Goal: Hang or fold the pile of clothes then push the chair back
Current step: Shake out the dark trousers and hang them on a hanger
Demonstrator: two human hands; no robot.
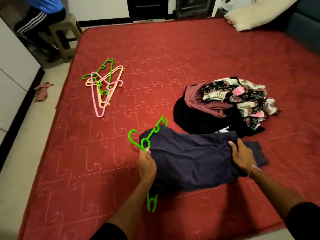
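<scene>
**Navy garment half on a green hanger, both hands on it**

Navy cloth lies spread on the red mattress (173,58) near its front edge: a dark blue garment (192,163) with a green hanger (136,141) pushed into it. The hanger's hook and neck stick out at the garment's left end, one shoulder tip shows above the cloth, and the other tip pokes out below the left forearm.

The left hand (147,163) pinches the garment's edge together with the hanger's neck, fingers curled around both. The right hand (242,156) grips a bunched fold at the garment's right side, thumb on top, a thin bracelet at the wrist.

Just beyond the garment, touching its far edge, sits the pile of clothes (223,104): black fabric underneath, a maroon piece in the middle, a black, white and pink print on top.

Well to the left on the mattress lies a loose heap of spare hangers (103,85) in green, pink and peach. A plastic stool (64,35) stands off the far-left corner with a person seated on it. A pale pillow (254,16) rests at the far-right corner. A crumpled rag (42,90) lies on the floor at left.
</scene>
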